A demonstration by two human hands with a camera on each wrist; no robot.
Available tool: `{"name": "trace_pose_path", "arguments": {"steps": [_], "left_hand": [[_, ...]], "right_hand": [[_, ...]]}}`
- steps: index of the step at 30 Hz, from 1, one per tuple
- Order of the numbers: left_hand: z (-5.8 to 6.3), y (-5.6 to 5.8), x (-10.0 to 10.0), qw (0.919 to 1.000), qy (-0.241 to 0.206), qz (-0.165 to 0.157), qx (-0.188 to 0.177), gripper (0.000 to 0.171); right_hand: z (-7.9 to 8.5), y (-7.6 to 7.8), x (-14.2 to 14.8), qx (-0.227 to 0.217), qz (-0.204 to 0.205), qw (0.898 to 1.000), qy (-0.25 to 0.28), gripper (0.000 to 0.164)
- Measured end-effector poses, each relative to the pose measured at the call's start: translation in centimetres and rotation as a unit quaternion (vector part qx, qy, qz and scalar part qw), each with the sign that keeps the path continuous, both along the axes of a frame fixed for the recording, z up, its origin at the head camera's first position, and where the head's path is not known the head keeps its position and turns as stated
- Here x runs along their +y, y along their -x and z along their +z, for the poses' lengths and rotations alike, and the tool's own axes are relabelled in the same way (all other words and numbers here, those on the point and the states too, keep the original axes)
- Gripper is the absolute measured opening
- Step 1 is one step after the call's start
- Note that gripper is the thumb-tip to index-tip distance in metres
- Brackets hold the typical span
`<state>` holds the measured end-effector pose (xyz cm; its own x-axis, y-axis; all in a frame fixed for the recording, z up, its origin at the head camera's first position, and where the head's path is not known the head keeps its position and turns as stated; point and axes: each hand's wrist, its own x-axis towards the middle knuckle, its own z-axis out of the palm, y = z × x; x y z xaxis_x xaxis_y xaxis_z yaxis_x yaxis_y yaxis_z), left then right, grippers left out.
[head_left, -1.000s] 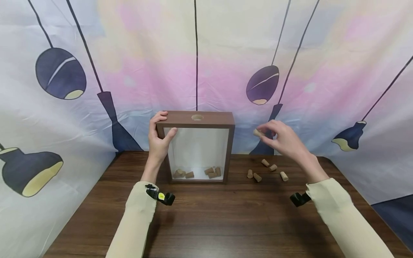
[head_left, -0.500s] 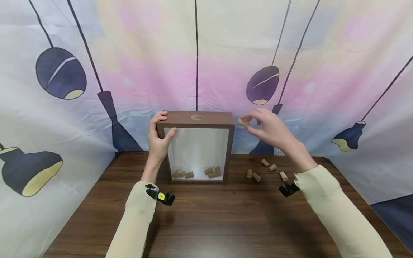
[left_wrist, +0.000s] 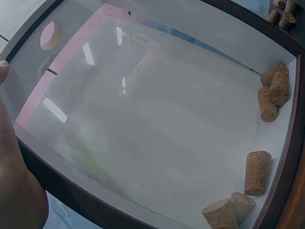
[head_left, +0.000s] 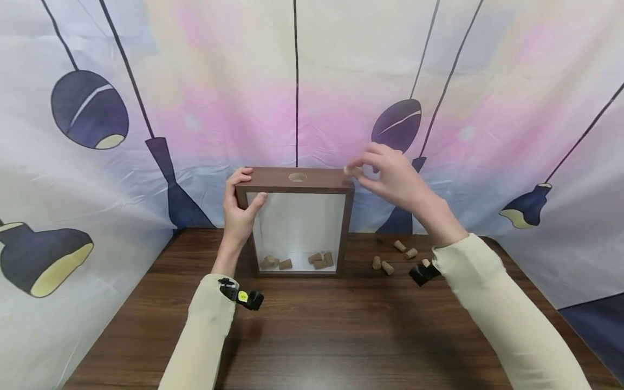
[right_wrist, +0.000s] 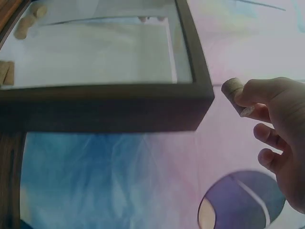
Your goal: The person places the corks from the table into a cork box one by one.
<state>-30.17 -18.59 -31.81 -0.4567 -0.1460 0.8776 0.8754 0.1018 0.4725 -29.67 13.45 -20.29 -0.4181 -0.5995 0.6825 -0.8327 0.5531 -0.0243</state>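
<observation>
A brown wooden shadow box (head_left: 348, 227) with a clear front stands upright on the table, a round hole (head_left: 298, 177) in its top. My left hand (head_left: 239, 214) grips the box's upper left corner, thumb on the front and fingers over the top. My right hand (head_left: 397, 179) pinches a cork (right_wrist: 232, 89) between thumb and forefinger, level with the box's upper right corner, to the right of the hole. In the right wrist view the cork is apart from the frame. Several corks (left_wrist: 258, 173) lie inside along the box's bottom, in a left and a right cluster.
Several loose corks (head_left: 387, 267) lie on the dark wooden table (head_left: 312, 336), right of the box; one is partly hidden by the right wrist camera (head_left: 423, 273). A cloth backdrop (head_left: 219, 108) printed with hanging lamps rises behind the table.
My right hand has moved left and up with the cork, from beside the box to its upper right corner. My left hand and the box have stayed in place.
</observation>
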Motion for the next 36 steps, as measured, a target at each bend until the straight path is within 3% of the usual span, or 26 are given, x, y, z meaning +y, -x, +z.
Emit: {"name": "trace_pose_path", "arguments": {"steps": [9,22,28,36], "left_hand": [[-0.1,-0.1,0.0,1.0,-0.003,-0.005,0.003,0.043],[-0.1,-0.2,0.0,1.0,-0.002,-0.006,-0.003,0.042],[0.0,-0.2,0.0,0.9999,-0.004,-0.012,-0.003,0.043],[0.2,-0.2,0.0,0.9999,-0.002,-0.011,0.001,0.042]], "right_hand": [[1.1,-0.3,-4.1,-0.012,0.023,0.999,-0.029,0.016],[1.2,0.5,-8.6,-0.058,-0.043,0.992,-0.101,0.019],[0.8,0.6,-9.4,-0.057,-0.051,0.99,-0.122,0.021],[0.6,0.7,-8.3,-0.069,-0.038,0.994,-0.077,0.022]]}}
